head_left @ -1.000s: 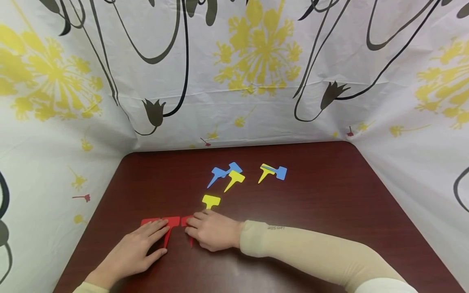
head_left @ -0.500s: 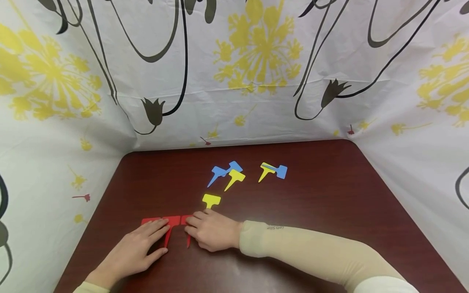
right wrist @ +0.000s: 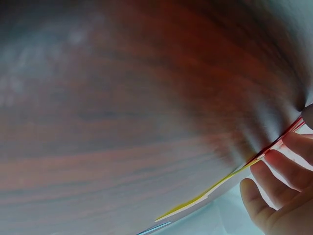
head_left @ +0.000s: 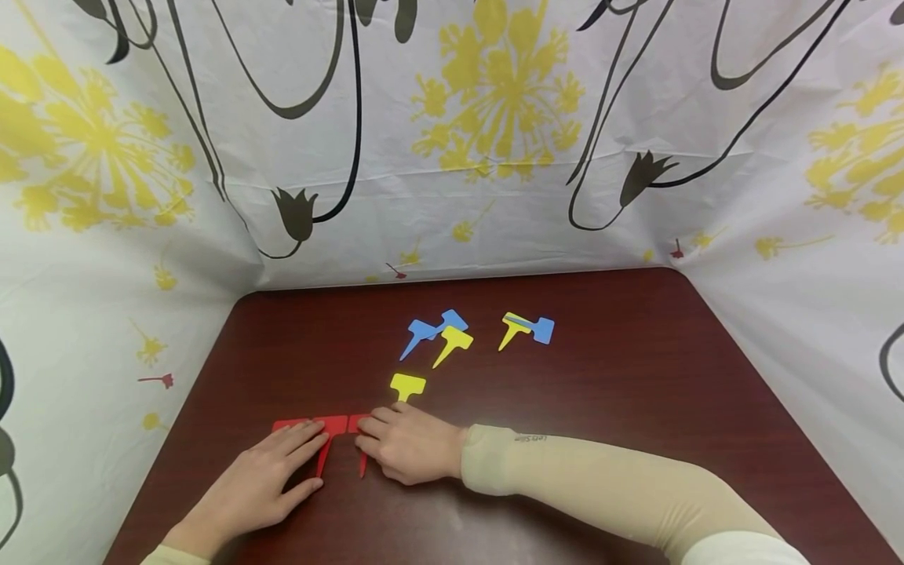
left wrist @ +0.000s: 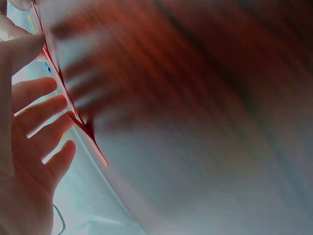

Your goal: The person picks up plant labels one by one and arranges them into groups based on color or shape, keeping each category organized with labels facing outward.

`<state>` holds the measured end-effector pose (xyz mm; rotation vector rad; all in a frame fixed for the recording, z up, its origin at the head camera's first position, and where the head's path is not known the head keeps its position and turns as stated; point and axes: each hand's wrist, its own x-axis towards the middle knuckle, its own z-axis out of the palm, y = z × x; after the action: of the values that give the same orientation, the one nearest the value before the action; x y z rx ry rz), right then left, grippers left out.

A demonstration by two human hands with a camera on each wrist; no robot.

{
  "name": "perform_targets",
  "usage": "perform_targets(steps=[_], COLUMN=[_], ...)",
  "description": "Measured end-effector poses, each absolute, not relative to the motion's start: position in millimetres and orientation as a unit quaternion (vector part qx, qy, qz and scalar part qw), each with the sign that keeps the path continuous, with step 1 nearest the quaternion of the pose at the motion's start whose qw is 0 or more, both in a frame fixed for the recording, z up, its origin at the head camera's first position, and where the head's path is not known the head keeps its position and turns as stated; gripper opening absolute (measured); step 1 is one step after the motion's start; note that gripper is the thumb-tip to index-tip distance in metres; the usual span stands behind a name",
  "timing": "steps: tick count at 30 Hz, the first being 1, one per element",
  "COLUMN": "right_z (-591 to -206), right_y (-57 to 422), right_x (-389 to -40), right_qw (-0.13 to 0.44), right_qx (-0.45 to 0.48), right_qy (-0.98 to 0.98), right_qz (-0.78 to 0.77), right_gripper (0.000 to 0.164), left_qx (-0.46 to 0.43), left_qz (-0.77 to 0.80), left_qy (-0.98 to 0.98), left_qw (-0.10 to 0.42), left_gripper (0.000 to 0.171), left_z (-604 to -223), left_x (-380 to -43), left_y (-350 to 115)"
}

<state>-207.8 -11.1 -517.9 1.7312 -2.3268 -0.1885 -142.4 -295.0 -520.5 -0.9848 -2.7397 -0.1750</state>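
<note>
In the head view my left hand (head_left: 250,482) lies with its fingers out over two red T-shaped plant labels, the left one (head_left: 284,424) and the middle one (head_left: 336,425). Its fingertips cover part of both. My right hand (head_left: 418,444) rests its fingertips on a third red plant label (head_left: 358,424), whose stem points toward me. The tops of the three labels form a row, with a thin gap between the middle and right ones. A yellow plant label (head_left: 407,385) sits just beyond my right fingers, its stem partly hidden.
Farther back on the dark wood table (head_left: 600,392), blue plant labels (head_left: 421,329) overlap beside a yellow one (head_left: 455,340). To their right, a blue label (head_left: 542,330) crosses another yellow label (head_left: 510,333). A patterned curtain (head_left: 452,212) surrounds the table's back and sides.
The right red label has shifted slightly left, its top closer to the middle label and its stem swung a little left. Over the last half second both hands stay almost still.
</note>
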Motion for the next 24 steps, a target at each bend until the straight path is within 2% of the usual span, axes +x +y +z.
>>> perform_targets(steps=[9, 15, 24], right_z=[-510.9, -502.4, -506.4], right_y=[-6.9, 5.4, 18.6], right_x=[-211.8, -228.0, -254.7], right_qw=[0.135, 0.145, 0.158], right_qx=[0.593, 0.569, 0.549], right_qy=[-0.793, -0.809, -0.816], right_qz=[-0.046, -0.038, -0.090], right_gripper=[0.050, 0.042, 0.035], left_qx=[-0.333, -0.342, -0.352], left_qz=[-0.071, -0.074, -0.066], left_qy=[-0.932, -0.930, -0.932], left_qw=[0.120, 0.116, 0.061], left_gripper=[0.061, 0.061, 0.061], left_z=[-515.5, -511.6, -508.9], left_x=[-142.6, -143.5, -147.6], left_y=[-286.4, -270.8, -251.2])
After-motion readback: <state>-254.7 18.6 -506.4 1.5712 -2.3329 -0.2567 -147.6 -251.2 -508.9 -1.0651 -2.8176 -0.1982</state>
